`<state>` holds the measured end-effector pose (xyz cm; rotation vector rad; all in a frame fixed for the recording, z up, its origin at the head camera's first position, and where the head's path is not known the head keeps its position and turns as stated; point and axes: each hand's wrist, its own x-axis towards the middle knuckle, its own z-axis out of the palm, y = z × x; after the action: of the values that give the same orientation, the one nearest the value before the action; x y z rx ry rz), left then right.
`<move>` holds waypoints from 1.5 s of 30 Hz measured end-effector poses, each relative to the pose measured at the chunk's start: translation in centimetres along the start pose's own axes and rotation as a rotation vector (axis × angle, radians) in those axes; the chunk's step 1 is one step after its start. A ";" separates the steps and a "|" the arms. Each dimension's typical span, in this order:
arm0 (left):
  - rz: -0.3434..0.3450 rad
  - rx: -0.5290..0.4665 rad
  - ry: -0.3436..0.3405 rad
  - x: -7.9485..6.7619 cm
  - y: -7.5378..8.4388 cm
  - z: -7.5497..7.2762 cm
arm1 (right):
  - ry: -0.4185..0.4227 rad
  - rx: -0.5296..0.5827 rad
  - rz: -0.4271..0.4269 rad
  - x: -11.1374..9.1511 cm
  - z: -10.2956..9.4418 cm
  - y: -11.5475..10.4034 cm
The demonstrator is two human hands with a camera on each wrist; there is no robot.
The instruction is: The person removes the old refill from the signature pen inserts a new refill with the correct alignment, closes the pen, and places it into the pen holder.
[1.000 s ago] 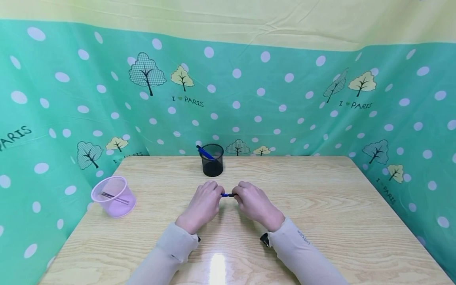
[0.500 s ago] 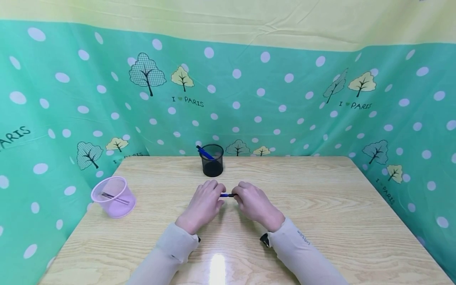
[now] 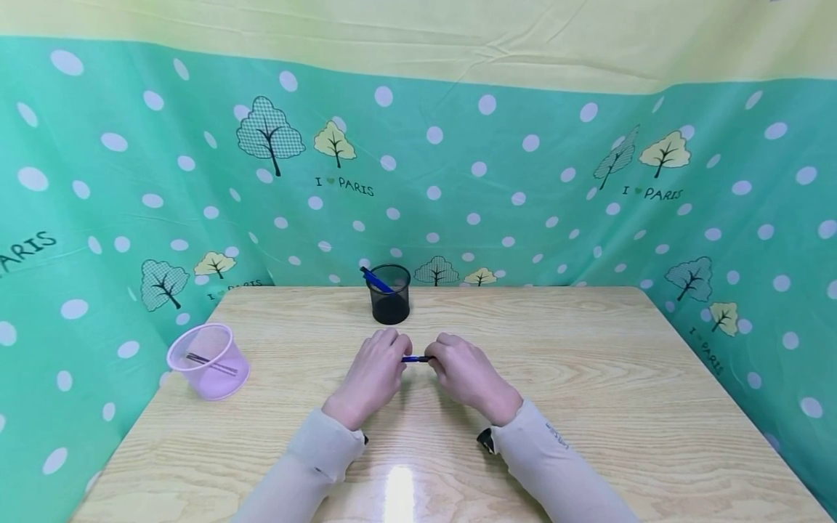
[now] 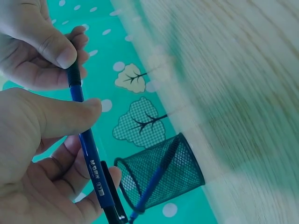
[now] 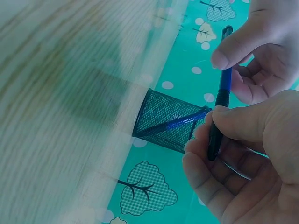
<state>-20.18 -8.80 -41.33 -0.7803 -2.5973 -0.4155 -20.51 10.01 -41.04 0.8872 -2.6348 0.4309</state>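
Observation:
Both hands hold one blue pen (image 3: 415,359) level above the table, between them. The left hand (image 3: 373,374) grips its blue barrel, thumb laid across it, with the black clip (image 4: 113,189) toward the little-finger side in the left wrist view. At the other end, the right hand (image 3: 467,370) pinches the black grip section (image 5: 216,130) between thumb and fingers. White print shows on the barrel. A black mesh pen holder (image 3: 390,305) stands behind the hands, with a blue pen (image 3: 378,280) leaning in it.
On the left side of the wooden table (image 3: 588,407) stands a lilac mesh basket (image 3: 229,378) with thin dark sticks (image 3: 211,363) inside. A green dotted curtain (image 3: 458,181) hangs behind and along both sides of the table.
The left thumb and fingers spread a little, then closed round the pen again slightly farther left. A bit more blue barrel shows between the hands. The right hand has stayed in place.

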 end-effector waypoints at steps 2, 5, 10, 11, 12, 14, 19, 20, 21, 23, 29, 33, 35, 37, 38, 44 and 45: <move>0.006 0.009 0.002 0.0 0.0 -0.1 | 0.002 0.001 -0.001 0.0 0.0 0.0; 0.014 0.025 0.001 0.0 0.0 -0.1 | 0.003 0.000 -0.002 0.0 0.0 0.0; 0.016 0.050 -0.024 0.0 0.0 -0.1 | 0.005 0.000 -0.003 0.0 0.1 0.0; 0.015 0.056 -0.029 0.0 0.0 -0.1 | 0.005 -0.001 -0.002 0.0 0.1 0.0; 0.015 0.058 -0.034 0.0 0.0 -0.1 | 0.005 0.000 -0.002 0.0 0.1 0.1; 0.012 0.065 -0.043 0.0 0.1 -0.1 | 0.006 0.000 -0.003 0.0 0.1 0.1; 0.005 0.073 -0.061 -0.1 0.1 -0.1 | 0.008 0.003 -0.002 -0.1 0.2 0.1; 0.003 0.074 -0.064 0.0 0.1 -0.1 | 0.009 0.003 -0.002 -0.1 0.2 0.1; 0.001 0.075 -0.069 0.0 0.2 -0.1 | 0.009 0.003 -0.002 -0.1 0.2 0.1; -0.002 0.078 -0.077 0.0 0.2 -0.1 | 0.010 0.004 -0.002 -0.1 0.2 0.1; 0.000 0.088 -0.083 0.0 0.2 -0.1 | 0.011 0.010 -0.001 0.0 0.1 0.1; 0.002 0.088 -0.078 0.0 0.1 -0.2 | 0.012 0.009 -0.003 0.0 0.1 0.1; 0.002 0.085 -0.071 0.0 0.0 -0.2 | 0.014 0.008 -0.007 0.1 0.1 0.1; 0.003 0.077 -0.060 0.0 0.0 -0.2 | 0.018 0.009 -0.013 0.1 0.1 0.0; 0.002 0.070 -0.054 0.0 -0.1 -0.2 | 0.018 0.009 -0.013 0.2 0.1 0.0; 0.004 0.022 -0.030 0.1 0.1 -0.3 | 0.001 0.013 0.000 0.1 0.0 -0.1; 0.007 0.020 -0.026 0.1 0.1 -0.3 | 0.000 0.016 0.002 0.1 0.0 -0.1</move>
<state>-20.13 -8.80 -41.05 -0.7932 -2.6183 -0.3797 -20.47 9.91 -40.96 0.8895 -2.6365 0.4527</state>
